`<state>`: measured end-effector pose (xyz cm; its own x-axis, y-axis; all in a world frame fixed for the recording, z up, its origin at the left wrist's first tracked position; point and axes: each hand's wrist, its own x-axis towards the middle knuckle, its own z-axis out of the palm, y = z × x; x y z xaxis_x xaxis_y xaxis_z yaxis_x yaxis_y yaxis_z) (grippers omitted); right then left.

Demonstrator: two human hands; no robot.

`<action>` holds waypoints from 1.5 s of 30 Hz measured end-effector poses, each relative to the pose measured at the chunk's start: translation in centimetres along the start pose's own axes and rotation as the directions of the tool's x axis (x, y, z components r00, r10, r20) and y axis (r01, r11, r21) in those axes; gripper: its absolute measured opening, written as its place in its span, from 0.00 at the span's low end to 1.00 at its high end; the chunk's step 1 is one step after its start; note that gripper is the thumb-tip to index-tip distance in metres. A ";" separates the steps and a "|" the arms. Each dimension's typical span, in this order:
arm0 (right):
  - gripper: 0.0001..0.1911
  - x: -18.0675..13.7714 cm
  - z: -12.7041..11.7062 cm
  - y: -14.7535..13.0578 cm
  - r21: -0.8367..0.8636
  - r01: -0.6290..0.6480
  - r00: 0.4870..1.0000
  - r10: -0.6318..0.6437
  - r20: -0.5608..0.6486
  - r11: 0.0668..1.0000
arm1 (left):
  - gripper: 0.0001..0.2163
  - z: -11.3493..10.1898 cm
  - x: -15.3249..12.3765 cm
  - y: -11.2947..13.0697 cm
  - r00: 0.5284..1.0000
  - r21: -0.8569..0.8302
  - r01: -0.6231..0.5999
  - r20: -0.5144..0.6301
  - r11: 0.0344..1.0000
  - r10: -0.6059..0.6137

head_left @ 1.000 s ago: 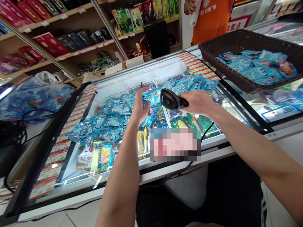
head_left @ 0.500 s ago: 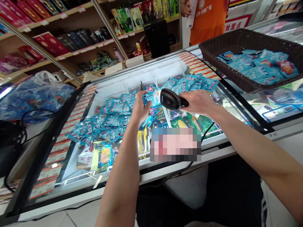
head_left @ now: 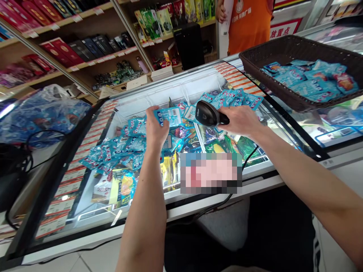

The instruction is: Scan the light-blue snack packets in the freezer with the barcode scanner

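Note:
Pinched in my left hand (head_left: 156, 128) is a blue snack packet (head_left: 172, 116), its barcode end turned to the right. My right hand (head_left: 241, 120) is wrapped round the handle of a black barcode scanner (head_left: 208, 114), whose head points left; a gap lies between scanner and packet. Beneath both hands, blue packets are heaped in piles on the glass top of a chest freezer, the left pile (head_left: 136, 143) beside my left wrist and the right pile (head_left: 232, 97) behind the scanner. The fingertips of my right hand are partly hidden by the scanner handle.
A brown woven basket (head_left: 286, 99) with more blue packets stands at the right. A bulging clear plastic bag (head_left: 42, 117) lies at the left. The scanner's black cable (head_left: 251, 156) runs down over the front edge. A person in an orange vest (head_left: 249, 28) stands beyond the freezer.
My left hand has moved left with the blue packet, away from the scanner. The scanner in my right hand has shifted slightly right and tilted up.

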<state>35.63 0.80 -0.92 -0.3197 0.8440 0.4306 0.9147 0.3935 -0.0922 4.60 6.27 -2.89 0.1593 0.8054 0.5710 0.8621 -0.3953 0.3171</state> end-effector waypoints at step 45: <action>0.20 0.3 0.4 0.6 -0.014 -0.063 0.998 0.063 0.022 0.998 | 0.29 2.7 0.3 3.3 0.960 -0.414 0.277 0.084 0.867 -0.267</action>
<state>35.99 1.48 -1.20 -0.2665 0.8751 0.4040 0.9363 0.3345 -0.1069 8.80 6.40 -3.67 -0.0370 0.9157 0.4002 0.5924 -0.3024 0.7467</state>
